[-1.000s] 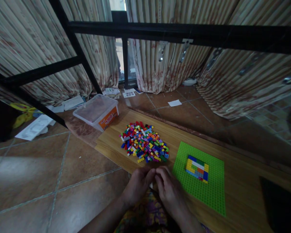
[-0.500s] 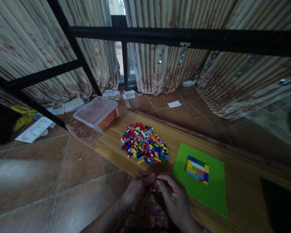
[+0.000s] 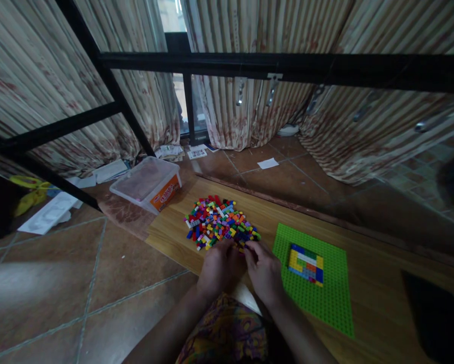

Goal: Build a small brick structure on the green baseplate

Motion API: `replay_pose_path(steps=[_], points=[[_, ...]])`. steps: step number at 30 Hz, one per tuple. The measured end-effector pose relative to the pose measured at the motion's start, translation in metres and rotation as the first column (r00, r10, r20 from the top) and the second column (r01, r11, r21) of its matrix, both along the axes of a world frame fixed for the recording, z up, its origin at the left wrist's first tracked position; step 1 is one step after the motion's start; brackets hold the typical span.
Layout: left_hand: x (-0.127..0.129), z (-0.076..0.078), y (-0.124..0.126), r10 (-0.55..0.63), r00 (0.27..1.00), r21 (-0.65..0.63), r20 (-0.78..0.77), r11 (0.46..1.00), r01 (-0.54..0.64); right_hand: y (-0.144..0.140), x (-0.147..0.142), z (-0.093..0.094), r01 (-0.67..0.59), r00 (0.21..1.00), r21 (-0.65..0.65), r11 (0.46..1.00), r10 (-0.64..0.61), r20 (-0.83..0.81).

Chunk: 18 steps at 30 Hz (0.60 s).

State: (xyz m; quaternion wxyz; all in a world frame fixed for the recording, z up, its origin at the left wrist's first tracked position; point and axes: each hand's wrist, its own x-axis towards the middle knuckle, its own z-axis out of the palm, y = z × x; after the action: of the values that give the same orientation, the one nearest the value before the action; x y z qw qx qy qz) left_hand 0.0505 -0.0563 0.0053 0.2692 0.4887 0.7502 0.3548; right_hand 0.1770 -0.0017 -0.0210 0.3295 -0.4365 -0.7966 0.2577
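Note:
Both hands reach the near edge of a loose pile of small coloured toy bricks [image 3: 215,218] on the wooden board. My left hand [image 3: 215,270] has its fingers curled together, and their tips are in shadow among the bricks. Close on its right is my right hand [image 3: 265,273], with thumb and forefinger drawn together at the pile. Anything between the fingertips of either hand is too small and dark to make out. To the right lies a green studded baseplate [image 3: 333,308], bearing a flat, roughly rectangular patch of joined bricks [image 3: 306,264] in several colours.
A clear plastic tub [image 3: 145,183] with an orange label stands at the board's far left end. The wooden board [image 3: 374,283] runs to the right, where a dark flat object [image 3: 433,313] lies. Behind are a black metal frame [image 3: 211,65], striped curtains and papers on the tiled floor.
Both hands have moved forward from in front of my lap to the pile's near edge, and are slightly farther apart. The view has shifted a little. The baseplate and brick patch look the same.

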Motion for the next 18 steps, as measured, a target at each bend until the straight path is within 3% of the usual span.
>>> replay_pose_path(steps=[4,11,14,18], points=[[0.001,-0.005,0.014,-0.029,0.983,-0.005,-0.182,1.000,0.028,0.009,-0.009,-0.004,0.010,0.998,0.063,0.998,-0.015,0.065],[-0.007,-0.005,0.008,0.069,0.977,0.084,-0.201,0.995,-0.053,0.000,-0.002,0.000,0.005,1.000,0.061,0.998,-0.004,-0.022],[-0.029,-0.002,0.006,0.140,0.962,0.122,-0.232,0.986,-0.114,-0.007,0.003,0.003,-0.001,0.998,0.027,1.000,0.003,-0.068],[-0.078,0.004,0.019,0.274,0.896,0.102,-0.349,0.962,-0.254,-0.016,0.009,0.004,-0.049,0.991,-0.003,0.999,0.048,-0.126]])
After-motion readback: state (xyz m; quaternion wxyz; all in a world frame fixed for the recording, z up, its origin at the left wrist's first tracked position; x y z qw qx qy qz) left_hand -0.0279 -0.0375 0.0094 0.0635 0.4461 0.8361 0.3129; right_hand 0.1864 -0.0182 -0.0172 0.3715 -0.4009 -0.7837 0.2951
